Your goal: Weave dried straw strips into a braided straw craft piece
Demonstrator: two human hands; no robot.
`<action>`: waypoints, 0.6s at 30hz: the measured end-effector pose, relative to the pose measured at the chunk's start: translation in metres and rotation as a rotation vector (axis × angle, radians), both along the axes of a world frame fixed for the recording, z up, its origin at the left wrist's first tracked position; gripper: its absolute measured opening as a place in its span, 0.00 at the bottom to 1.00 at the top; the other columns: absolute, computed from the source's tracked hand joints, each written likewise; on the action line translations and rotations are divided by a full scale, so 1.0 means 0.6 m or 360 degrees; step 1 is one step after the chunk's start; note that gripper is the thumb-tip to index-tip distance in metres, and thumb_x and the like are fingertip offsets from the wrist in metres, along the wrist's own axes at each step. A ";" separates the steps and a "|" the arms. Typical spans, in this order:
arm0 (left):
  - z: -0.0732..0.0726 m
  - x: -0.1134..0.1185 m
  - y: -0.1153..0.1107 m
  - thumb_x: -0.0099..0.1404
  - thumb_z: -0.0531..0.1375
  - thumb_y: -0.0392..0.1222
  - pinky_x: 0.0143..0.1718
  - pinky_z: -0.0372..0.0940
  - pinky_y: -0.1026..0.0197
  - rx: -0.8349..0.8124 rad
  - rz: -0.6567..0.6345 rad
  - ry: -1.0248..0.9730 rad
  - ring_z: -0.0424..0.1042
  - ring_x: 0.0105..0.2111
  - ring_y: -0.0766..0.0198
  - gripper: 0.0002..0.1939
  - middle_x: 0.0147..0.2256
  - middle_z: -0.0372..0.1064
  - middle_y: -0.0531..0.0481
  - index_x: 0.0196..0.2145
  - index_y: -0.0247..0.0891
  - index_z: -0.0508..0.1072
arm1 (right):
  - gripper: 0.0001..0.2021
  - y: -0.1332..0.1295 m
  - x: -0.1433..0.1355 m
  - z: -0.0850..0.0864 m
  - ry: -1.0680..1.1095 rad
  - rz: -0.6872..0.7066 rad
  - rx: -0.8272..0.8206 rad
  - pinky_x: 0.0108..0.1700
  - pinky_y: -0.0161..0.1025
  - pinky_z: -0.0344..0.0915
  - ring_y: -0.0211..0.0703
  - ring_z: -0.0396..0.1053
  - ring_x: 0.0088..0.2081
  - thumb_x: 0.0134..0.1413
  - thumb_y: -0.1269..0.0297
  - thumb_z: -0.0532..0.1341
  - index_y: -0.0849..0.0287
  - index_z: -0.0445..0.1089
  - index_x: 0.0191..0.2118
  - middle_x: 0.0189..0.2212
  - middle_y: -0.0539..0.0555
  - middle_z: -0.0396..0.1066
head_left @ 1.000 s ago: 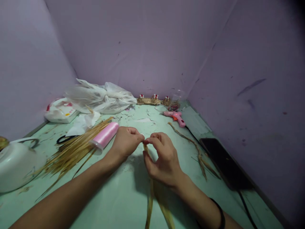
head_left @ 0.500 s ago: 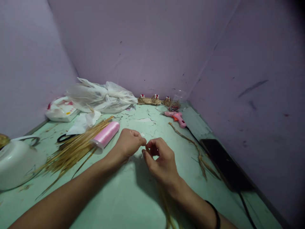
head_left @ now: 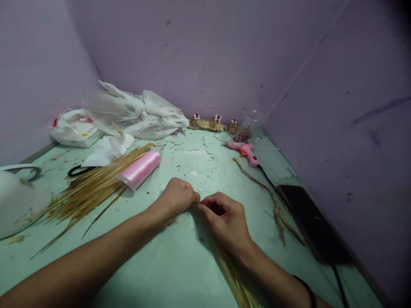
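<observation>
My left hand (head_left: 181, 196) is closed in a pinch, its fingertips meeting those of my right hand over the middle of the table. What it pinches is too small to make out. My right hand (head_left: 226, 214) has thumb and forefinger pressed together at the upper end of some long, straw-coloured dried strips (head_left: 229, 269). These strips run down under the right wrist to the bottom edge of the view. To the left of my hands lies a spool of pink thread (head_left: 141, 167), resting against a bundle of dried strips (head_left: 83, 192).
A pink glue gun (head_left: 245, 152) and a dried twisted stalk (head_left: 265, 188) lie to the right, beside a black phone (head_left: 313, 222) with a cable. Behind are a white plastic bag (head_left: 138, 113), a white box (head_left: 77, 132) and small decorated figures (head_left: 215, 122). A white rounded object (head_left: 22, 203) stands left.
My fingertips have drawn closer together, and the right finger and thumb have closed. More of the dried strips shows below the right hand. The whole view has shifted slightly.
</observation>
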State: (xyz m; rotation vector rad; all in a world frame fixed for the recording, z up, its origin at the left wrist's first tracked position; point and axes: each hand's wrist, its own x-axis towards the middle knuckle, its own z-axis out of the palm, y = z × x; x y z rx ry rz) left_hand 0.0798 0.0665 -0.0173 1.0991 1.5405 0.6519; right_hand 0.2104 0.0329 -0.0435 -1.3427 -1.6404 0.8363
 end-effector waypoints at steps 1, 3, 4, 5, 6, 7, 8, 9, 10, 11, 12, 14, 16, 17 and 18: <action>0.000 0.000 0.000 0.38 0.54 0.31 0.16 0.42 0.66 -0.0023 -0.0001 -0.0029 0.48 0.14 0.73 0.04 0.09 0.49 0.59 0.11 0.36 0.62 | 0.03 0.000 0.002 0.002 0.0011 0.0017 -0.0030 0.26 0.34 0.61 0.36 0.64 0.24 0.44 0.67 0.60 0.60 0.69 0.24 0.22 0.51 0.68; 0.001 0.001 0.001 0.38 0.56 0.31 0.15 0.41 0.66 -0.0057 -0.0023 -0.0076 0.47 0.13 0.73 0.04 0.09 0.48 0.59 0.11 0.36 0.62 | 0.04 0.003 0.006 0.005 0.0043 0.0059 -0.0112 0.26 0.34 0.60 0.36 0.63 0.24 0.44 0.67 0.60 0.61 0.68 0.23 0.21 0.51 0.67; 0.002 0.001 0.002 0.38 0.56 0.31 0.15 0.41 0.66 -0.0072 -0.0038 -0.0092 0.46 0.13 0.74 0.05 0.09 0.48 0.59 0.11 0.35 0.63 | 0.05 0.005 0.009 0.006 0.0070 0.0072 -0.0172 0.25 0.33 0.59 0.35 0.62 0.23 0.45 0.67 0.60 0.61 0.68 0.23 0.21 0.50 0.66; 0.003 0.000 0.003 0.38 0.56 0.31 0.15 0.40 0.66 -0.0082 -0.0048 -0.0100 0.46 0.13 0.74 0.05 0.09 0.48 0.59 0.11 0.35 0.63 | 0.05 0.008 0.011 0.007 0.0113 0.0082 -0.0245 0.24 0.33 0.58 0.35 0.61 0.22 0.45 0.67 0.59 0.61 0.67 0.23 0.20 0.49 0.65; 0.004 0.000 0.004 0.38 0.57 0.31 0.15 0.40 0.66 -0.0083 -0.0056 -0.0103 0.45 0.13 0.74 0.05 0.09 0.48 0.59 0.11 0.35 0.63 | 0.05 0.011 0.013 0.007 0.0177 0.0086 -0.0327 0.23 0.32 0.57 0.34 0.60 0.21 0.45 0.66 0.59 0.61 0.66 0.24 0.19 0.48 0.64; 0.005 0.000 0.005 0.38 0.57 0.31 0.15 0.40 0.66 -0.0083 -0.0068 -0.0103 0.45 0.13 0.74 0.05 0.08 0.48 0.59 0.11 0.35 0.64 | 0.05 0.014 0.015 0.007 0.0259 0.0090 -0.0411 0.22 0.32 0.57 0.33 0.59 0.20 0.45 0.66 0.59 0.61 0.64 0.24 0.18 0.47 0.63; 0.006 0.000 0.006 0.38 0.57 0.31 0.15 0.40 0.66 -0.0076 -0.0084 -0.0102 0.45 0.13 0.74 0.04 0.08 0.48 0.59 0.11 0.34 0.64 | 0.05 0.017 0.017 0.007 0.0350 0.0092 -0.0487 0.22 0.31 0.56 0.32 0.59 0.19 0.45 0.66 0.59 0.61 0.63 0.24 0.16 0.46 0.62; 0.007 -0.001 0.007 0.38 0.57 0.32 0.15 0.41 0.67 -0.0064 -0.0105 -0.0100 0.45 0.13 0.74 0.04 0.08 0.49 0.59 0.11 0.34 0.64 | 0.06 0.020 0.018 0.008 0.0435 0.0094 -0.0546 0.21 0.31 0.56 0.32 0.58 0.18 0.44 0.65 0.59 0.61 0.62 0.24 0.15 0.46 0.61; 0.008 -0.001 0.008 0.38 0.57 0.32 0.15 0.41 0.67 -0.0046 -0.0126 -0.0091 0.45 0.13 0.74 0.04 0.08 0.49 0.59 0.11 0.34 0.65 | 0.06 0.021 0.019 0.009 0.0505 0.0093 -0.0585 0.21 0.31 0.57 0.32 0.58 0.17 0.44 0.65 0.59 0.60 0.61 0.24 0.15 0.45 0.60; 0.008 -0.002 0.008 0.39 0.57 0.32 0.15 0.41 0.67 -0.0033 -0.0148 -0.0067 0.46 0.13 0.74 0.04 0.09 0.49 0.58 0.11 0.34 0.65 | 0.07 0.022 0.021 0.012 0.0553 0.0079 -0.0599 0.21 0.31 0.57 0.31 0.57 0.17 0.44 0.64 0.59 0.60 0.60 0.24 0.14 0.45 0.60; 0.009 -0.002 0.008 0.39 0.56 0.32 0.15 0.41 0.67 -0.0028 -0.0165 -0.0033 0.46 0.13 0.74 0.04 0.09 0.50 0.58 0.11 0.34 0.65 | 0.07 0.021 0.025 0.017 0.0567 0.0050 -0.0588 0.21 0.31 0.57 0.31 0.57 0.16 0.44 0.63 0.59 0.60 0.60 0.25 0.14 0.44 0.60; 0.010 -0.003 0.009 0.39 0.56 0.33 0.16 0.42 0.67 -0.0044 -0.0186 0.0050 0.47 0.13 0.74 0.04 0.09 0.51 0.57 0.11 0.34 0.66 | 0.08 0.018 0.040 0.030 0.0459 -0.0036 -0.0471 0.21 0.32 0.57 0.32 0.59 0.17 0.45 0.61 0.58 0.59 0.60 0.25 0.15 0.45 0.60; 0.010 -0.003 0.010 0.39 0.56 0.34 0.16 0.42 0.68 -0.0088 -0.0214 0.0098 0.48 0.13 0.74 0.05 0.09 0.52 0.57 0.11 0.34 0.66 | 0.08 0.012 0.071 0.046 0.0132 -0.0176 -0.0254 0.24 0.33 0.59 0.35 0.62 0.20 0.46 0.60 0.57 0.59 0.62 0.26 0.18 0.47 0.63; 0.010 -0.002 0.012 0.39 0.57 0.35 0.16 0.42 0.68 -0.0103 -0.0232 0.0099 0.48 0.13 0.74 0.05 0.09 0.52 0.57 0.11 0.34 0.66 | 0.08 0.009 0.093 0.053 -0.0095 -0.0275 -0.0141 0.27 0.35 0.60 0.36 0.63 0.23 0.47 0.60 0.57 0.59 0.63 0.26 0.20 0.49 0.65; 0.010 -0.002 0.013 0.39 0.57 0.35 0.16 0.43 0.68 -0.0115 -0.0247 0.0091 0.48 0.13 0.74 0.05 0.09 0.52 0.57 0.10 0.34 0.65 | 0.07 0.006 0.120 0.060 -0.0342 -0.0402 -0.0040 0.29 0.36 0.61 0.38 0.65 0.25 0.47 0.60 0.57 0.58 0.65 0.27 0.23 0.50 0.67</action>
